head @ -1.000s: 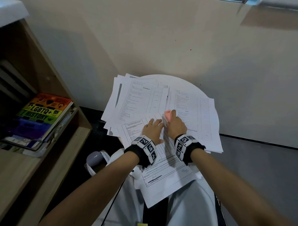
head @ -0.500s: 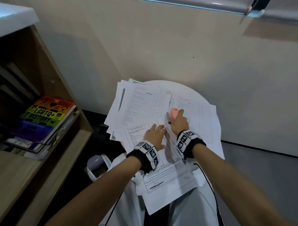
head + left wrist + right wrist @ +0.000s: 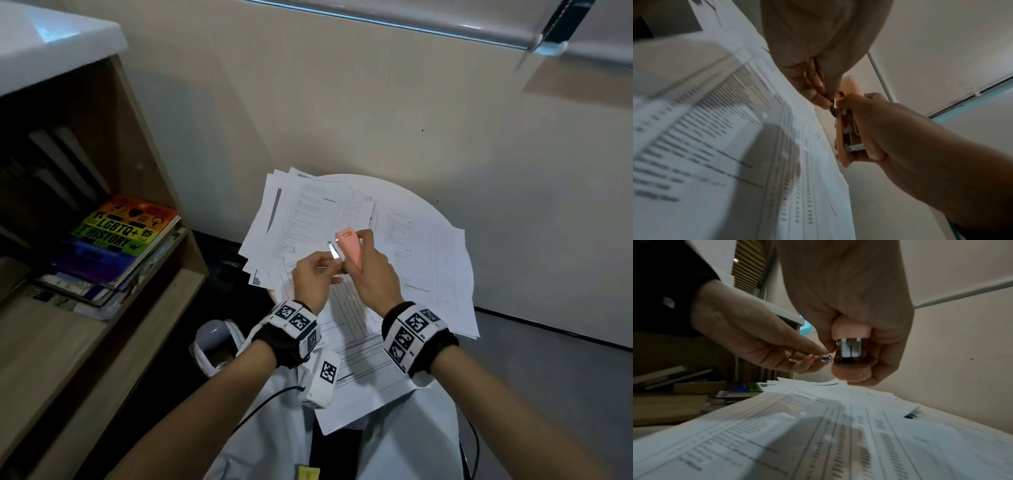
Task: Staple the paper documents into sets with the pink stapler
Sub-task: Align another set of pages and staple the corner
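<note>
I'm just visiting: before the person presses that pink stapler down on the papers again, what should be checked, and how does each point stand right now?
1. Right hand grips the pink stapler: ok.
2. Stapler set on a paper corner: not ok, it is lifted clear.
3. Left hand free to steady the sheets: not ok, it pinches a small metal piece at the stapler.
4. Staples loaded: cannot tell.
5. Top document within reach: ok.

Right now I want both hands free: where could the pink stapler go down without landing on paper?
The round table is nearly all covered by paper documents; only a bare arc shows along its far edge by the wall. The wooden shelf board in front of the books is bare. The pink stapler is in the right hand.
</note>
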Tool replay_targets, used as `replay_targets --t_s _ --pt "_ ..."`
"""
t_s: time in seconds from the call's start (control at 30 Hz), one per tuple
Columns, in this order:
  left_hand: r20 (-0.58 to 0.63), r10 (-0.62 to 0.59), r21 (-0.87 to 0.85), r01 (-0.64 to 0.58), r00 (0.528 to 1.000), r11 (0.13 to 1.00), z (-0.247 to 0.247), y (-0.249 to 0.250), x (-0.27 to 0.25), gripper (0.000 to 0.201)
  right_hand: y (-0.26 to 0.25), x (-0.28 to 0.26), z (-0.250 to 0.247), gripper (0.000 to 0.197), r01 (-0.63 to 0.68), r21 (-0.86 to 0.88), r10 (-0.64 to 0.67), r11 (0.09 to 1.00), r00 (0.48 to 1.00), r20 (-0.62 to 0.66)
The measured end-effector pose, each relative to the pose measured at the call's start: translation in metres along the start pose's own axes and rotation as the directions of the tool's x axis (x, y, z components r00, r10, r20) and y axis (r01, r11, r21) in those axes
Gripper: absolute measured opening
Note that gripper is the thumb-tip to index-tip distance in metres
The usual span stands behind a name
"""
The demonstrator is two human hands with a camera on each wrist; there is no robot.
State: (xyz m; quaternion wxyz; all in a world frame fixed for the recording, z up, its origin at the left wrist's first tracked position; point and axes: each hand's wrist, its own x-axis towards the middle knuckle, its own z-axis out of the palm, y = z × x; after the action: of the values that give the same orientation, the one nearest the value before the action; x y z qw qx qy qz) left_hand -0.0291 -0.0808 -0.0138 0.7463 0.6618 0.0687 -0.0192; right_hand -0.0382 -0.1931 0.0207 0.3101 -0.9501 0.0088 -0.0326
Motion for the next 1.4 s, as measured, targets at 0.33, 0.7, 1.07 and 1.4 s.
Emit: replay_targets --t_s 0.33,0.7,1.07,1.4 --pt "-0.239 0.024 0.181 0.02 0.971 0.983 -0.135 0.001 0.022 0.022 -0.01 -0.021 0.03 0.037 0.008 -0.009 -0.006 1.0 0.984 0.176" --pt "-0.291 -0.258 0.667 0.389 0.921 0.636 -0.252 -0.125 0.025 0.007 0.052 0.01 0.031 0.04 -0.421 0.308 0.362 0.853 0.903 0.232" --pt "-0.336 -0.234 0.674 0.407 0.912 0.617 -0.27 -0.182 0.045 0.043 0.062 0.02 0.04 0.031 -0.463 0.329 0.389 0.823 0.882 0.267" --pt "-0.256 0.232 0.604 -0.032 0.939 0.796 -0.197 -0.088 0.012 0.024 0.055 0.012 0.033 0.029 -0.5 0.313 0.43 0.807 0.862 0.269"
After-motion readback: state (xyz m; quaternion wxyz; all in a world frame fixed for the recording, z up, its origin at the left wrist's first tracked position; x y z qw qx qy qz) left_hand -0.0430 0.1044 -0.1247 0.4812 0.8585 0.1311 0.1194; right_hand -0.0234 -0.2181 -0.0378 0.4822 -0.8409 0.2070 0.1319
